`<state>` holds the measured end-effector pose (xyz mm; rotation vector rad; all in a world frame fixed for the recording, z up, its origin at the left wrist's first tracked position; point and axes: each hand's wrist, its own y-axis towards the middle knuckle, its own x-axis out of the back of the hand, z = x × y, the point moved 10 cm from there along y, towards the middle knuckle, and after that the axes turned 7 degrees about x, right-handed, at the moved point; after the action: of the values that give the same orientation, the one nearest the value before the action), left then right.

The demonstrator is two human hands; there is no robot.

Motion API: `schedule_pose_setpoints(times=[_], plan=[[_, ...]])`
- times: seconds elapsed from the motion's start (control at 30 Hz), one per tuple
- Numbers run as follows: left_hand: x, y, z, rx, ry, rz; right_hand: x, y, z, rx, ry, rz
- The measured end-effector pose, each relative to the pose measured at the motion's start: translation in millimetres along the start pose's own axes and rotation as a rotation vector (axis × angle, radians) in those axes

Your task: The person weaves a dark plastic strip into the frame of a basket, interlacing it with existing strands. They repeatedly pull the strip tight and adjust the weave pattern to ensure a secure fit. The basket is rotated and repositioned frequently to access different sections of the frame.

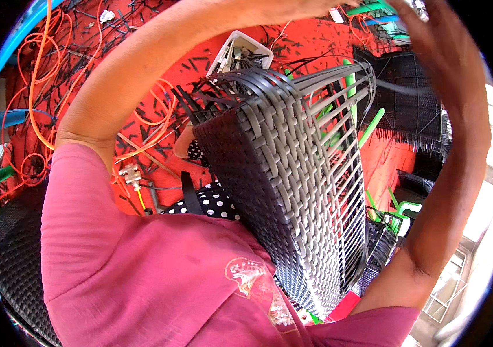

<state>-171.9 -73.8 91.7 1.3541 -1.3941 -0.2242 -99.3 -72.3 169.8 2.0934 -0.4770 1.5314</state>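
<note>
A half-woven furniture piece [293,144] of dark grey plastic strips leans upright against my body. Its side is tightly woven, while parallel strips on the right run bare over a frame with green bars [372,128]. Both my arms are raised around it. At the top edge, my left hand [328,7] is mostly cut off, its fingers out of sight. My right hand [431,37] is up at the top right, smeared by motion; whether it holds a strip is unclear. A blurred grey strip [400,87] stretches from the piece's upper right corner toward my right forearm.
A white bin [236,41] with strips and tools stands beyond the piece. Orange hose [37,87] coils at the left, near a metal fitting [132,174]. Cut black scraps litter the red floor [159,40]. Black woven panels [403,95] and green frames [403,217] are at right.
</note>
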Motion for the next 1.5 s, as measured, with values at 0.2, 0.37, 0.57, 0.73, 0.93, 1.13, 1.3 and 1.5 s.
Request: schedule_pose_setpoints(times=[0.2, 0.37, 0.57, 0.73, 0.93, 1.13, 1.3, 1.5], plan=[[-7, -13, -24, 0.028, -0.549, 0.012, -36, -27, -16, -0.196, 0.235, 0.144], [-17, -40, 5, 0.502, -0.807, -0.040, -66, -75, -58, -0.433, 0.420, 0.149], [-113, -119, 24, 0.814, -0.988, 0.707, -55, -88, -24, -0.047, -0.103, 0.246], [-111, -116, 11, 0.765, -0.915, 0.789, -74, -92, -11, 0.035, -0.239, 0.375], [-128, -129, 20, 0.944, -1.346, 0.681, -96, -92, -7, 0.095, -0.290, 0.449], [-132, -133, 17, 0.965, -1.426, 0.674, -117, -82, 3, 0.106, -0.175, 0.436], [-129, -130, 13, 0.834, -1.411, 0.757, -118, -73, 6, 0.122, -0.214, 0.504], [-142, -138, 8, 0.899, -1.564, 0.894, -117, -78, 15, 0.113, -0.250, 0.524]])
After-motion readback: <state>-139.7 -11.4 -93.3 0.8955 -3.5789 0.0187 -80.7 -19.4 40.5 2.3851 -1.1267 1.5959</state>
